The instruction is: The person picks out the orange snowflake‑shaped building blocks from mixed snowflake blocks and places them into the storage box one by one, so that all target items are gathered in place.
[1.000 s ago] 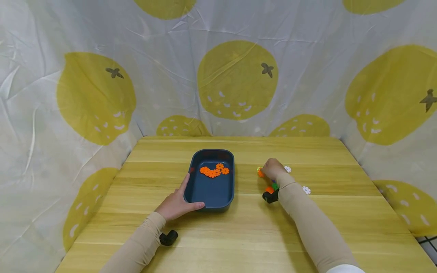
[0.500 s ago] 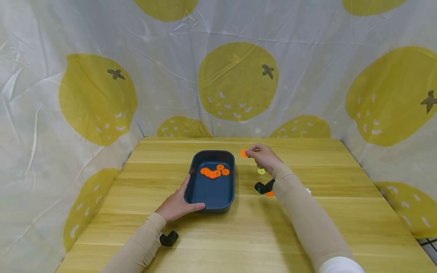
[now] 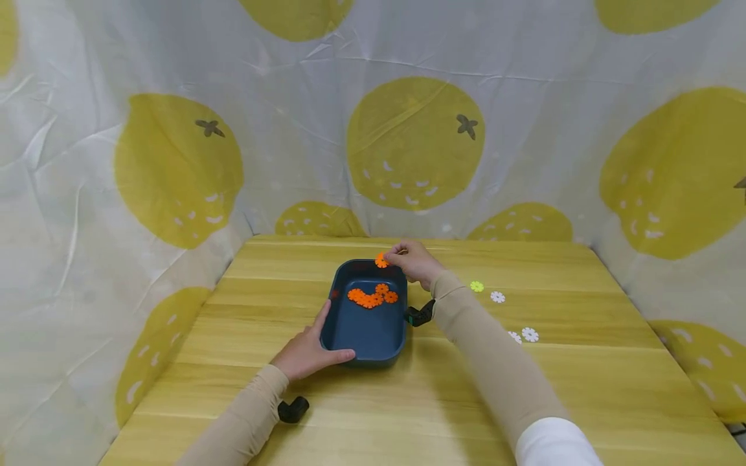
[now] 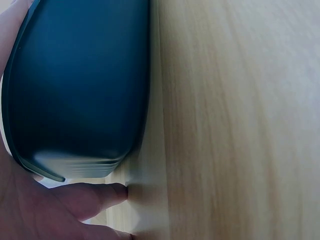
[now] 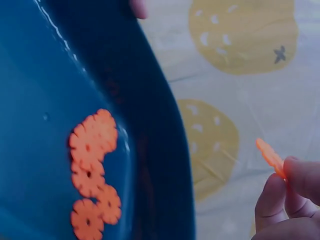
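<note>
My left hand (image 3: 305, 353) rests at the near-left corner of a dark blue rectangular tray (image 3: 364, 333). Its thumb lies along the near rim; the other fingers extend down outside the wall in the left wrist view, some tips near the table. Over the tray's far-right corner, my right hand (image 3: 416, 262) pinches an orange flower-shaped disc (image 3: 381, 261) between thumb and fingers. The right wrist view shows that disc (image 5: 270, 156) edge-on, beyond the tray rim. Inside the tray lie several orange notched discs (image 5: 89, 175) in an overlapping cluster.
Right of the tray, a yellow-green disc (image 3: 477, 286) and a white disc (image 3: 498, 297) lie on the wooden table (image 3: 583, 285). Nearer lies another white disc (image 3: 530, 334), with one beside it partly behind the right sleeve (image 3: 495, 356). A fruit-print curtain (image 3: 524, 149) surrounds the table.
My right hand has picked an orange disc up from the loose pieces and carried it left to the tray's far-right corner. My left hand has stayed at the tray.
</note>
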Demonstrator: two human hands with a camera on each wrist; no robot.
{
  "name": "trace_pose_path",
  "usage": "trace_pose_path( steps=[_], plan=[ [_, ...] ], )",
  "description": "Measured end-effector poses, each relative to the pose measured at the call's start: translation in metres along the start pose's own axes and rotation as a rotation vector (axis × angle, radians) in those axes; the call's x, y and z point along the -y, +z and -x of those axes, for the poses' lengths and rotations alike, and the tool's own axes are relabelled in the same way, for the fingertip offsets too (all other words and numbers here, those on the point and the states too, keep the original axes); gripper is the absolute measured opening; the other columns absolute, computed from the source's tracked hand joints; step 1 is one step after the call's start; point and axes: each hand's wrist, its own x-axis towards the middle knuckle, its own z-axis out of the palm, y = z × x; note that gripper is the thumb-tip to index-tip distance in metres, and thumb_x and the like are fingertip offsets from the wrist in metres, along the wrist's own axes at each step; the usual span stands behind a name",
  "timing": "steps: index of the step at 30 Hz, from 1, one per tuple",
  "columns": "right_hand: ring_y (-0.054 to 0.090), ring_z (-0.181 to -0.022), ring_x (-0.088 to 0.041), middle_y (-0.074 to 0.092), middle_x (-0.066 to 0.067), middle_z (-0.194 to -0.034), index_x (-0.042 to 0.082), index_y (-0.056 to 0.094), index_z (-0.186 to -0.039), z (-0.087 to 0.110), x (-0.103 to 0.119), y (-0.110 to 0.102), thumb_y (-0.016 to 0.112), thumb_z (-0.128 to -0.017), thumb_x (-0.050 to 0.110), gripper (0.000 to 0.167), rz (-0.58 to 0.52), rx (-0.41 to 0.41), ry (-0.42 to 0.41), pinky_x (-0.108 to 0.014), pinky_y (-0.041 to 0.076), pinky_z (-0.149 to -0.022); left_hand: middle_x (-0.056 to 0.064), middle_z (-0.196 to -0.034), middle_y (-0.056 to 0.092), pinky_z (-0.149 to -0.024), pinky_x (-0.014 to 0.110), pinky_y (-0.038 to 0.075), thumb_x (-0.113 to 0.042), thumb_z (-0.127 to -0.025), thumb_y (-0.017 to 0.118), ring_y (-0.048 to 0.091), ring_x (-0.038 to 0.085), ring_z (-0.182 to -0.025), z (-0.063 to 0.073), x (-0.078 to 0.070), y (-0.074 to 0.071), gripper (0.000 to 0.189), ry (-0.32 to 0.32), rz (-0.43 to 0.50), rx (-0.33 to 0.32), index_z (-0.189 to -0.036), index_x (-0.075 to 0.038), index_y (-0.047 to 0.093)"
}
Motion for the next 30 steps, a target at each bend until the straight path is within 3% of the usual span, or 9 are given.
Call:
trace_pose_path(
  steps=[8,15,24,30],
  plan=[
    [0.032,-0.049,-0.012,0.064,-0.008,-0.111,0.010,0.063,-0.104,-0.013,-0.007,0.027,0.064,-0.102,0.026,0.016,0.056,-0.002,-0.014,-0.030,0.036,-0.055,0.035,-0.158,0.033,-0.104,0.069,0.044,-0.071,-0.075,0.077,0.044,0.055,-0.139,-0.002,-0.006,-0.001,0.123,0.007,0.007,0.011,-0.164,-0.036,0.000],
    [0.029,-0.046,-0.012,0.065,-0.016,-0.113,0.008,0.063,-0.105,-0.015,-0.012,0.038,0.062,-0.103,0.026,0.018,0.068,0.016,-0.032,-0.028,0.033,-0.050,0.037,-0.158,0.031,-0.104,0.069,0.043,-0.072,-0.075,0.076,0.041,0.057,-0.140,-0.002,-0.006,-0.002,0.123,0.010,0.000,0.020,-0.164,-0.036,-0.002],
    [0.031,-0.048,-0.012,0.065,-0.018,-0.111,0.009,0.062,-0.104,-0.013,-0.012,0.037,0.063,-0.102,0.030,0.021,0.090,0.016,-0.026,-0.025,0.033,-0.050,0.034,-0.159,0.032,-0.104,0.068,0.044,-0.072,-0.075,0.076,0.043,0.055,-0.139,-0.003,-0.001,-0.001,0.123,0.003,0.000,0.014,-0.164,-0.037,-0.002],
    [0.034,-0.053,-0.014,0.064,-0.013,-0.110,0.010,0.061,-0.104,0.000,-0.008,0.019,0.063,-0.102,0.032,0.022,0.097,0.036,-0.028,-0.027,0.034,-0.053,0.036,-0.158,0.032,-0.103,0.069,0.044,-0.072,-0.075,0.076,0.043,0.057,-0.138,-0.003,0.002,0.000,0.124,-0.005,-0.015,0.014,-0.164,-0.036,-0.003]
  ],
)
